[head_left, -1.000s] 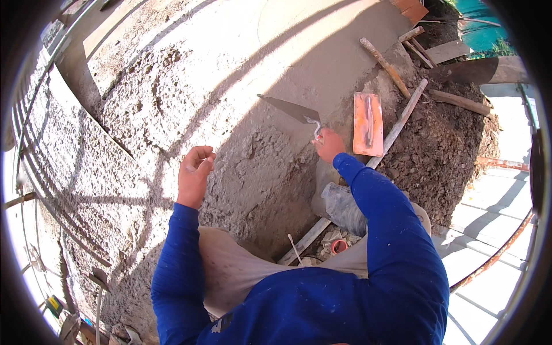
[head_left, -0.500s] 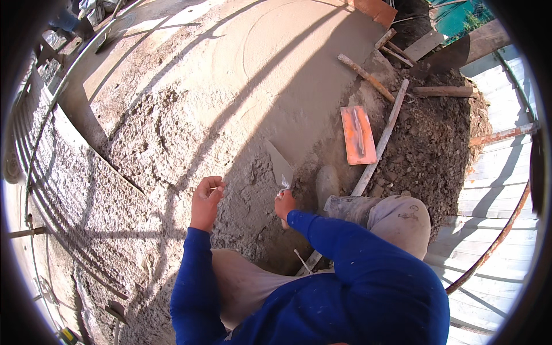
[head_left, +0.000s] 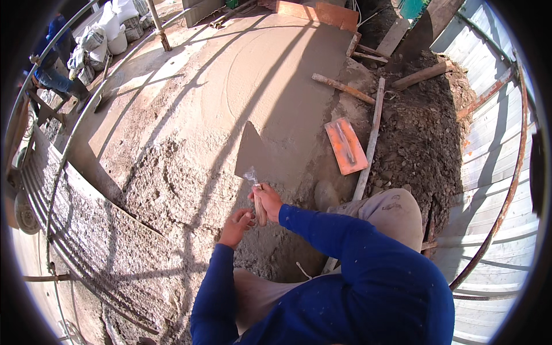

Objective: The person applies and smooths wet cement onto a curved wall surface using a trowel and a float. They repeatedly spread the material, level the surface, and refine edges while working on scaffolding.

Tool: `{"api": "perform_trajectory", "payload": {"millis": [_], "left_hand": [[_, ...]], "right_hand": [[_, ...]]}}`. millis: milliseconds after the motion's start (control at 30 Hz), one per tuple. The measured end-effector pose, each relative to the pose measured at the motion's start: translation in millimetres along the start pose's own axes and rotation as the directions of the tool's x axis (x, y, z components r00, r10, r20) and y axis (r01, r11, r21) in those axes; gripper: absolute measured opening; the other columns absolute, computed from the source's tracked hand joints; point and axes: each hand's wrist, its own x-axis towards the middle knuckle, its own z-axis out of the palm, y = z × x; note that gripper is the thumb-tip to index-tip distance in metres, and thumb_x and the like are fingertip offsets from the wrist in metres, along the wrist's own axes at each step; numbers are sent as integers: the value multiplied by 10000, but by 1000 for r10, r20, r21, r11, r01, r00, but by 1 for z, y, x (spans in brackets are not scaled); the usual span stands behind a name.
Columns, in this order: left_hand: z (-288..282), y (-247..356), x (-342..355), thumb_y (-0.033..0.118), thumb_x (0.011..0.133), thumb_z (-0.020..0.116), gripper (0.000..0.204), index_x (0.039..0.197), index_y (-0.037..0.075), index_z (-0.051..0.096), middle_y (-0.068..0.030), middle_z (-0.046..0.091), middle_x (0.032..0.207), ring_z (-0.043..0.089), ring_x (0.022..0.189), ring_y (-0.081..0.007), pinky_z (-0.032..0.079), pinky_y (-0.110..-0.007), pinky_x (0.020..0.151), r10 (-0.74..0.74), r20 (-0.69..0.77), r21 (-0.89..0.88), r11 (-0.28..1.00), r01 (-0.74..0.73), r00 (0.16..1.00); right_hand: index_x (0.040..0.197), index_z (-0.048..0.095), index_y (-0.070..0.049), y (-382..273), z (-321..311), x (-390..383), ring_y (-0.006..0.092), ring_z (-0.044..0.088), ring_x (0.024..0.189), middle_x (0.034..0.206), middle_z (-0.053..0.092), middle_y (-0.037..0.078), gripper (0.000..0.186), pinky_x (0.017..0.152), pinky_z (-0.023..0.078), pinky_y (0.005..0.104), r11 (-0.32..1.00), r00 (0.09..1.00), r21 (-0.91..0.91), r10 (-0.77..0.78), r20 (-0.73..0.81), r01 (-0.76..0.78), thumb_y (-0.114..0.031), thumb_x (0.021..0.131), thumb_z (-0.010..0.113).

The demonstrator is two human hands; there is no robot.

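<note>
Grey wet mortar [head_left: 273, 86] runs ahead of the trowel [head_left: 250, 152] to orange-brown boards [head_left: 316, 15] at the far edge. Right side bounded by a pale wooden strip [head_left: 372, 132], dark soil [head_left: 425, 132] beyond. Orange float [head_left: 338, 139] lies just left of the strip, well apart from the trowel. Trowel is in front of the person, blade pointing away over the mortar; can't tell if it touches.

Right hand [head_left: 268, 202] is clamped on the trowel handle [head_left: 260, 214], forearm reaching in across the body. Left hand [head_left: 236, 227] is just beside the handle's lower end, fingers curled; can't tell if it touches or grips anything.

Surface smooth farther out, coarse and lumpy toward the left, barred with shadows. Pale metal sheets [head_left: 489, 167] at right; sacks [head_left: 115, 26] and another person [head_left: 54, 75] upper left.
</note>
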Motion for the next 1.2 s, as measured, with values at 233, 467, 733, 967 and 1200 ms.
{"api": "perform_trajectory", "payload": {"millis": [233, 467, 733, 967, 1200], "left_hand": [[94, 58, 20, 186, 1100, 475, 377, 1445, 35, 483, -89, 594, 1366, 573, 1275, -195, 453, -346, 1075, 221, -134, -485, 835, -258, 966], [99, -4, 51, 160, 1033, 584, 223, 1193, 34, 493, -77, 623, 972, 639, 761, -171, 541, -350, 642, -43, -216, -112, 994, 19, 975], [122, -112, 73, 196, 1000, 618, 435, 1374, 33, 464, -212, 655, 1066, 679, 896, -341, 538, -464, 756, 33, -226, 481, 873, 82, 974], [135, -129, 80, 272, 1006, 591, 508, 1447, 65, 448, -327, 664, 1190, 648, 1101, -525, 496, -569, 920, 28, -189, 621, 777, 97, 982], [148, -135, 57, 277, 1020, 573, 412, 1343, 34, 490, -326, 677, 1137, 646, 1078, -531, 492, -584, 899, -57, -215, 643, 743, 185, 975]], "right_hand": [[1176, 590, -25, -82, 0, -16, 154, 632, 969, 1127, 691, 97, 282, 875, 525, 346, 977, 959, -156, -97, 265, 142, -282, 1109, 496], [1233, 635, 6, -277, -110, -98, 308, 682, 1042, 1122, 705, 170, 401, 915, 520, 432, 182, 910, -903, 79, 407, 388, -324, 1006, 640], [1157, 634, -12, -312, -190, -165, 299, 680, 939, 1033, 692, 151, 310, 835, 531, 429, 109, 927, -966, 275, 256, 235, -245, 969, 712], [1136, 632, -38, -319, -187, -172, 379, 651, 1049, 1086, 668, 176, 290, 895, 502, 477, 235, 908, -901, 126, 399, 363, -257, 960, 705], [1168, 621, -47, -319, -203, -182, 395, 636, 1084, 1124, 657, 166, 310, 929, 497, 484, 305, 903, -875, 88, 420, 377, -270, 967, 700]]}}
